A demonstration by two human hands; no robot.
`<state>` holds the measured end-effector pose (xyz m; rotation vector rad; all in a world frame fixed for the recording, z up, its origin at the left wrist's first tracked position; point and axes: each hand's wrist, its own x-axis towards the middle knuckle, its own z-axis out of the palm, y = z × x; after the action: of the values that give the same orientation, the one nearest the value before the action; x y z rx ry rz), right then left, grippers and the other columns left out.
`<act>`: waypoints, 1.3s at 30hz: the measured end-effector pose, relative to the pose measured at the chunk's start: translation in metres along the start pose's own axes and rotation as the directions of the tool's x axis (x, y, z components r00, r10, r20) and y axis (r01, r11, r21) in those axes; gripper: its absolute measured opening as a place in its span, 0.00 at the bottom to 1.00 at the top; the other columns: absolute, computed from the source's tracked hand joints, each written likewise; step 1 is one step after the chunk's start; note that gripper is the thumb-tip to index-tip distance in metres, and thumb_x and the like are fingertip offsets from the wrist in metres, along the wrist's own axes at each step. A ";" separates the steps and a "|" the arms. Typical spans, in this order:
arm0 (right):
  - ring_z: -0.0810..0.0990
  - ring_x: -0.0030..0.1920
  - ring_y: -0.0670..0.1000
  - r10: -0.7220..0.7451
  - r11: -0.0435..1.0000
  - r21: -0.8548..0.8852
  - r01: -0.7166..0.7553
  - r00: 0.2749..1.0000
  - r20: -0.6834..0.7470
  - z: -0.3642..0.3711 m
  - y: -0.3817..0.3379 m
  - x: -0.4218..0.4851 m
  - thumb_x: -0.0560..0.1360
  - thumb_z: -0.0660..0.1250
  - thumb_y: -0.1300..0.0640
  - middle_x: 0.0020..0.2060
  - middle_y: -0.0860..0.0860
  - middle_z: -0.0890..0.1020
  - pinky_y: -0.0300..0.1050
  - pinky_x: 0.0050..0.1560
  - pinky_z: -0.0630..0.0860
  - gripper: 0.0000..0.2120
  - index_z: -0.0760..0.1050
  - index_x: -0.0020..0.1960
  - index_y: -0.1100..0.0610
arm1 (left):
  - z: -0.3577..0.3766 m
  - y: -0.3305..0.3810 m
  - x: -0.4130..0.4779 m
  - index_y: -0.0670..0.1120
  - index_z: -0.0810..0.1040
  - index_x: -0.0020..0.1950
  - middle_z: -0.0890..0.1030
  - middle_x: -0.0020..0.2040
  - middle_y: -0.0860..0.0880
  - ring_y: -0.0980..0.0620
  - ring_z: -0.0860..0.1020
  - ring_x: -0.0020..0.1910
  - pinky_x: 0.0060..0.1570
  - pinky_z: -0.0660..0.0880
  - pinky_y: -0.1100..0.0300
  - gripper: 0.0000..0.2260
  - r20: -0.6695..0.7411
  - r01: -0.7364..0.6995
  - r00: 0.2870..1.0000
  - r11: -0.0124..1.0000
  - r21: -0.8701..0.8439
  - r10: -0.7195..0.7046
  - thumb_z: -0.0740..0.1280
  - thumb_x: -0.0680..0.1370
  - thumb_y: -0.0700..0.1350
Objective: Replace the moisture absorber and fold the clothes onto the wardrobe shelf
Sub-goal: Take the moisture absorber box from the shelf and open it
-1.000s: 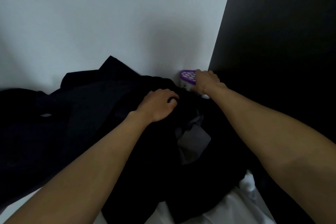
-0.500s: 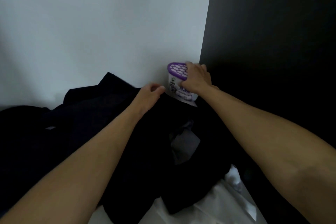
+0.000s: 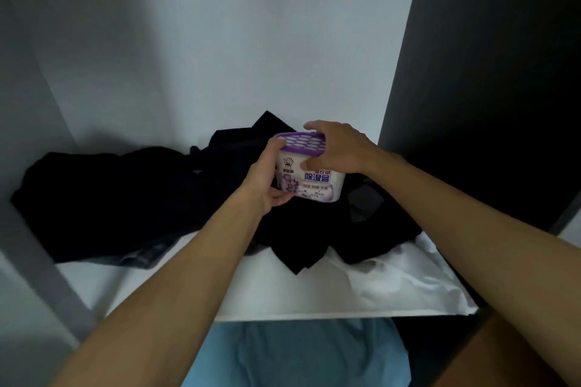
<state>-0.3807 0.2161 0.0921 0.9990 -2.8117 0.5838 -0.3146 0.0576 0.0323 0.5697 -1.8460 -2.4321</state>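
1. The moisture absorber [image 3: 309,171] is held roughly upright above the dark clothes [image 3: 141,198] on the wardrobe shelf [image 3: 283,292]. If it tips, any liquid inside could leak through the vented lid [image 3: 301,143].
2. The left hand [image 3: 267,179] cups its side and the right hand [image 3: 336,148] clasps its top, each grip clamped on it. Squeezing could pop the lid.
3. Loose fabric below could snag and slide off.

Home wardrobe shelf [image 3: 283,298], heaped clothes [image 3: 125,198]

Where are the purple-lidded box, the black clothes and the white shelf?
purple-lidded box [image 3: 314,188], head view, white front label.
black clothes [image 3: 125,198], head view, left heap.
white shelf [image 3: 276,302], head view, bare front part.
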 end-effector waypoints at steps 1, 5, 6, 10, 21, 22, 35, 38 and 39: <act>0.76 0.63 0.51 -0.022 1.000 -0.001 0.022 1.000 0.019 0.006 -0.014 -0.009 0.67 0.77 0.42 0.68 0.48 0.76 0.49 0.58 0.73 0.42 0.63 0.76 0.48 | -0.013 -0.007 -0.015 0.50 0.82 0.55 0.85 0.49 0.47 0.45 0.83 0.48 0.34 0.79 0.59 0.23 -0.023 0.009 1.000 1.000 -0.026 -0.009 0.69 0.69 0.66; 0.77 0.62 0.47 -0.070 0.993 0.094 0.070 0.998 -0.010 0.037 -0.065 -0.041 0.65 0.76 0.36 0.66 0.44 0.76 0.48 0.62 0.73 0.42 0.66 0.74 0.46 | -0.060 -0.025 -0.072 0.49 0.83 0.52 0.86 0.39 0.50 0.47 0.84 0.42 0.35 0.79 0.59 0.23 -0.106 -0.003 0.994 0.992 -0.123 -0.011 0.69 0.67 0.65; 0.77 0.61 0.46 -0.077 0.985 0.154 0.078 0.997 -0.016 0.045 -0.077 -0.049 0.64 0.75 0.35 0.65 0.43 0.77 0.48 0.63 0.74 0.42 0.67 0.73 0.45 | -0.071 -0.029 -0.086 0.49 0.83 0.50 0.86 0.36 0.51 0.48 0.84 0.38 0.35 0.78 0.59 0.22 -0.130 -0.016 0.991 0.991 -0.130 -0.001 0.69 0.67 0.64; 0.80 0.57 0.44 -0.022 0.851 0.523 0.045 0.999 -0.050 0.081 -0.112 -0.086 0.65 0.66 0.29 0.59 0.44 0.81 0.43 0.60 0.75 0.35 0.74 0.67 0.46 | -0.117 -0.054 -0.141 0.49 0.82 0.49 0.83 0.37 0.50 0.49 0.81 0.31 0.32 0.76 0.61 0.20 -0.272 -0.062 0.962 0.985 -0.161 0.016 0.67 0.69 0.63; 0.86 0.50 0.54 -0.260 0.326 0.831 -0.451 0.802 0.537 0.196 -0.234 -0.158 0.63 0.59 0.22 0.55 0.48 0.85 0.55 0.41 0.83 0.36 0.76 0.63 0.40 | -0.213 -0.126 -0.300 0.49 0.78 0.49 0.81 0.45 0.51 0.46 0.80 0.41 0.37 0.77 0.59 0.17 -0.675 -0.317 0.731 0.927 -0.201 0.104 0.66 0.69 0.60; 0.86 0.51 0.55 -0.290 0.304 0.833 -0.461 0.789 0.542 0.205 -0.249 -0.166 0.62 0.62 0.24 0.56 0.48 0.85 0.57 0.41 0.83 0.34 0.77 0.62 0.41 | -0.220 -0.134 -0.318 0.49 0.79 0.49 0.81 0.46 0.50 0.46 0.80 0.42 0.39 0.77 0.58 0.16 -0.711 -0.335 0.695 0.923 -0.192 0.104 0.65 0.70 0.59; 0.83 0.54 0.54 -0.617 0.485 0.721 -0.494 0.391 0.683 0.300 -0.459 -0.347 0.66 0.63 0.32 0.51 0.47 0.85 0.61 0.45 0.84 0.20 0.78 0.53 0.41 | -0.311 -0.261 -0.599 0.44 0.80 0.54 0.85 0.48 0.44 0.37 0.83 0.46 0.55 0.78 0.44 0.22 -0.944 -0.428 0.301 0.865 -0.262 -0.137 0.68 0.70 0.59; 0.82 0.57 0.55 -0.644 0.513 0.703 -0.492 0.321 0.695 0.323 -0.522 -0.390 0.66 0.63 0.32 0.57 0.50 0.83 0.64 0.50 0.82 0.29 0.75 0.62 0.45 | -0.347 -0.280 -0.657 0.44 0.80 0.53 0.86 0.43 0.46 0.38 0.83 0.44 0.53 0.79 0.46 0.23 -0.962 -0.444 0.219 0.862 -0.245 -0.161 0.68 0.69 0.60; 0.82 0.57 0.55 -0.649 0.518 0.701 -0.490 0.309 0.695 0.331 -0.546 -0.403 0.66 0.63 0.32 0.59 0.50 0.83 0.64 0.52 0.81 0.31 0.74 0.64 0.46 | -0.362 -0.285 -0.676 0.44 0.80 0.53 0.86 0.43 0.46 0.39 0.84 0.43 0.53 0.79 0.45 0.23 -0.969 -0.449 0.191 0.864 -0.229 -0.158 0.68 0.69 0.61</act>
<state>0.2857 -0.0642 -0.1260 2.4545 -3.1011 2.2924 0.4811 -0.0268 -0.1371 1.3565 -0.6111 -1.4472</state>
